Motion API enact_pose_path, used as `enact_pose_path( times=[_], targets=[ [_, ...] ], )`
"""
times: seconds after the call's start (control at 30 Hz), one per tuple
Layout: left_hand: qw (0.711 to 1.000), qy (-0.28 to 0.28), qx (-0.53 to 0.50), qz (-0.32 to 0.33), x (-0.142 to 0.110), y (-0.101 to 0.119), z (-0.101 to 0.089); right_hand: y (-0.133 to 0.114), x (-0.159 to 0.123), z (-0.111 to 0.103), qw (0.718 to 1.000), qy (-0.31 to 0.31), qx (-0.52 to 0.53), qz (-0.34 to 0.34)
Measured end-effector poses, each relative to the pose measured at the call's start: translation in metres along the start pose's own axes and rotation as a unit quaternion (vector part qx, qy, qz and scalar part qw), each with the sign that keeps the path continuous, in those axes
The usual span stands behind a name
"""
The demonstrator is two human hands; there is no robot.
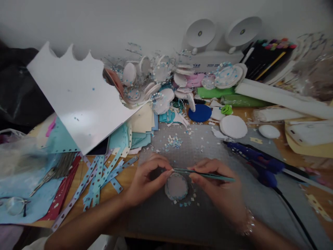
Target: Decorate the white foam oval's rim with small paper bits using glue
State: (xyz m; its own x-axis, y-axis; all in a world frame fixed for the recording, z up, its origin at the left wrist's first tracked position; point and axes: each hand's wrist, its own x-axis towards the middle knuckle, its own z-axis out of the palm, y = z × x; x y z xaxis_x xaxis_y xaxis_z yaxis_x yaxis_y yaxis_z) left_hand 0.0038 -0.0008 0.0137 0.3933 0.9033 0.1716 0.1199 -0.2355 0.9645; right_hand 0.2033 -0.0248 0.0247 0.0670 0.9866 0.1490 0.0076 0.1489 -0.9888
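A round white disc [177,186] trimmed with small pale flowers lies on the grey cutting mat [158,218] between my hands. My right hand [217,180] is closed around teal tweezers [208,174], whose tips point left, just above the disc. Thumb and forefinger of my left hand [154,175] pinch together at the tweezer tips, by the disc's upper edge. Whatever is in that pinch is too small to make out. Tiny blue and white paper flowers [174,141] are scattered on the mat beyond my hands, and a few more lie just below the disc.
A blue hot glue gun [253,159] lies at right, its black cord [293,215] running toward the front. Punched paper strips [97,180] spread at left beneath a large white sheet [83,100]. Flower-trimmed white discs [161,71] crowd the back. Pliers [44,178] and glasses [15,205] lie far left.
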Motion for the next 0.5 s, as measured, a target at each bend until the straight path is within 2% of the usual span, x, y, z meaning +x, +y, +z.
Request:
enact_pose_path(
  times=[0.27,0.37,0.5],
  targets=[
    [1.0,-0.013,0.009,0.0,0.001,0.005,-0.002,0.002,0.004,-0.003,0.998,-0.014,0.059,0.017],
    [1.0,0.017,-0.022,-0.015,0.001,0.003,-0.002,0.006,0.008,-0.01,0.996,-0.004,0.088,0.025],
    [0.99,0.063,-0.114,-0.046,0.002,-0.002,-0.004,0.01,0.013,-0.015,0.993,0.028,0.114,0.033]
  ],
)
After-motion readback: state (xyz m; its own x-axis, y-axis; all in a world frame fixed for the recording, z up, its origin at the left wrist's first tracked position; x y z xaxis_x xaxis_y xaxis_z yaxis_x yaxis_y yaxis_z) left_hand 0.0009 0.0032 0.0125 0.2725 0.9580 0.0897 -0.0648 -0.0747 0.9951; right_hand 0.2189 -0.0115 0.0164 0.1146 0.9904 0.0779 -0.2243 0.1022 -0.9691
